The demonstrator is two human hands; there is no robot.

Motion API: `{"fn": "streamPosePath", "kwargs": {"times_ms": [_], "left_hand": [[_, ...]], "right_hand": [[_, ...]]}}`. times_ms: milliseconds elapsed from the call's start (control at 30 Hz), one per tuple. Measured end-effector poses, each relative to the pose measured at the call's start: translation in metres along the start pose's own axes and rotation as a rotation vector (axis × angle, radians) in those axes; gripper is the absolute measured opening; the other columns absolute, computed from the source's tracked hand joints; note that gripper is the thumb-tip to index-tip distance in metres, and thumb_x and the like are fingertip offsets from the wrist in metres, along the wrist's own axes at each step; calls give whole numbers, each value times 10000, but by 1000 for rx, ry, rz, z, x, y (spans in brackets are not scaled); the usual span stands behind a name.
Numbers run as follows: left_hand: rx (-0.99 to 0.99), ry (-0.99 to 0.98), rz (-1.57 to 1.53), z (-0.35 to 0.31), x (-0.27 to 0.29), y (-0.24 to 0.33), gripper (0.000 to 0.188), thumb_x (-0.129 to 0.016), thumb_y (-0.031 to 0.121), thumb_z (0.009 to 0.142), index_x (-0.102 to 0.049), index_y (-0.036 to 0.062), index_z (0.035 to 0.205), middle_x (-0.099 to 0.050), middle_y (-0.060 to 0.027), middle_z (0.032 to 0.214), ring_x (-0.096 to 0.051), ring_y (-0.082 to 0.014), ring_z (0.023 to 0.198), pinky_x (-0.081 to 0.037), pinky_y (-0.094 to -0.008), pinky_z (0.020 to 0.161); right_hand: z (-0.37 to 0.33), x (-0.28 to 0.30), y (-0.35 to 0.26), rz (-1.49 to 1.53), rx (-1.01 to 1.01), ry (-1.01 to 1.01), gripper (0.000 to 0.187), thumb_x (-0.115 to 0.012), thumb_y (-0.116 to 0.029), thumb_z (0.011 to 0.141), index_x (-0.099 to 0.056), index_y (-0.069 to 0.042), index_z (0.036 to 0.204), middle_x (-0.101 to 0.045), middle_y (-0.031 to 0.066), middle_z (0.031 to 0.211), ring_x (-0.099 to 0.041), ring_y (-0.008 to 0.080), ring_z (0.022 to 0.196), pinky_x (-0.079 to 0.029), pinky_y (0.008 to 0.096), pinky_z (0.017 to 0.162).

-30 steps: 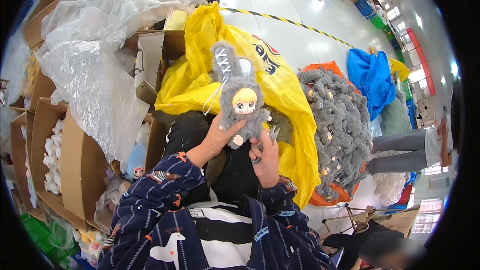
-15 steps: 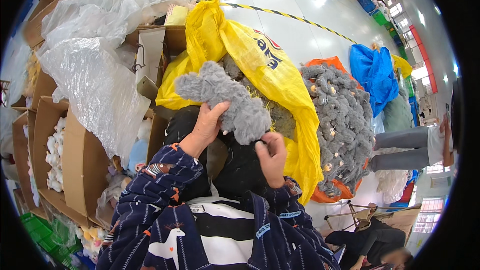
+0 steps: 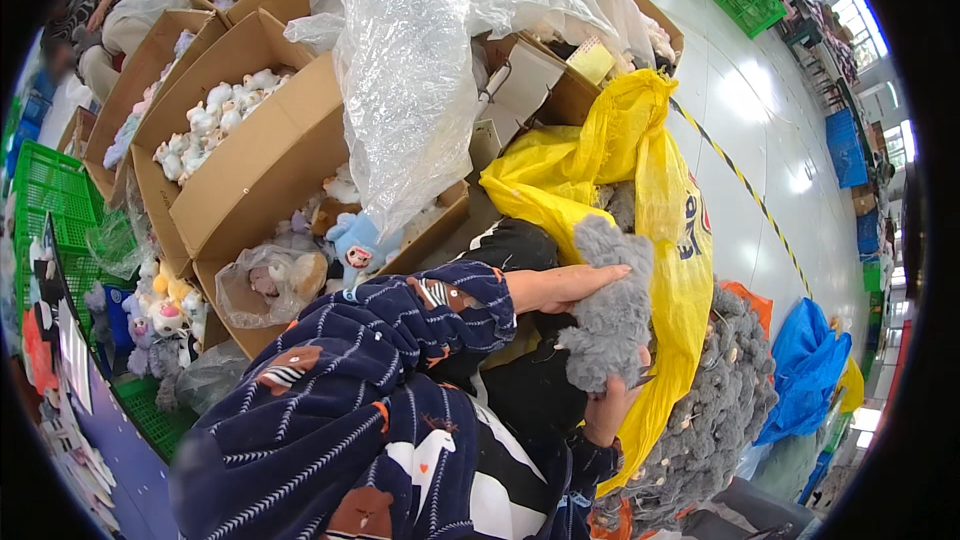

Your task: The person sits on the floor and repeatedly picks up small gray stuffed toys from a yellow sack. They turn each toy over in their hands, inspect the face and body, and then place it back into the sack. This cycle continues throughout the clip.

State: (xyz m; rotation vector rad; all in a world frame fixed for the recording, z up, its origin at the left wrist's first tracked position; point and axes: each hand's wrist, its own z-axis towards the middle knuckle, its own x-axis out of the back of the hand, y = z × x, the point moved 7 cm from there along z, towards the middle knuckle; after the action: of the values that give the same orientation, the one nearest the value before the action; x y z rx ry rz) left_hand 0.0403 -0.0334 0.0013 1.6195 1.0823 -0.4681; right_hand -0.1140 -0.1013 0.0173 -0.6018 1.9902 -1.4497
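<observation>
- Two bare hands, both at one grey plush toy (image 3: 612, 305).
- One left hand (image 3: 572, 286): its grip is grasping the toy's side, with the thumb laid across the grey fur.
- One right hand (image 3: 612, 406): it touches the toy's lower end; the fur hides part of its grip, so I cannot tell whether it is clenched. One small dark tip shows beside it, too small to make out.
- The one held toy is above the person's lap, just beside the yellow bag.
- One yellow bag (image 3: 560, 175), with more grey fur showing inside.
- One heap of grey toys (image 3: 715, 395) to the right of that bag, too tangled to count, with orange cloth (image 3: 752, 302) at its edge.
- One blue bag (image 3: 805, 355) beyond the heap.
- One cardboard box (image 3: 265, 175) of small white toys (image 3: 205, 118), more than five.
- One light blue toy (image 3: 362, 248) in a nearer box.
- One yellow-and-black tape strip (image 3: 742, 178) on the floor (image 3: 700, 60).
</observation>
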Motion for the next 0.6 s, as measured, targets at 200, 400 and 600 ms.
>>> {"fn": "streamPosePath", "kwargs": {"times_ms": [200,400,600], "left_hand": [[-401,159,-195,-59,46,51,456,-476,386,916,-477,51,1225,-551,-52,1171,-543,-162,1031,-426,-322,916],[-458,344,-148,-107,70,82,430,-498,365,908,-494,61,1212,-556,-45,1147,-543,-169,1037,-446,-321,883],[-357,355,41,-75,39,24,420,-503,301,919,-453,59,1259,-535,-35,1169,-521,-152,1062,-444,-286,850]], "right_hand": [[2,-7,-35,-88,125,-116,512,-557,-87,799,-373,-74,1278,-568,112,984,-377,39,466,-304,154,409],[14,40,-34,-71,102,136,265,-546,-99,862,-518,22,1096,-615,50,781,-331,21,419,-272,158,388],[-1,-37,-25,-331,152,-281,728,-686,-46,706,-318,4,1331,-504,136,1211,-531,151,1015,-440,274,848]]}}
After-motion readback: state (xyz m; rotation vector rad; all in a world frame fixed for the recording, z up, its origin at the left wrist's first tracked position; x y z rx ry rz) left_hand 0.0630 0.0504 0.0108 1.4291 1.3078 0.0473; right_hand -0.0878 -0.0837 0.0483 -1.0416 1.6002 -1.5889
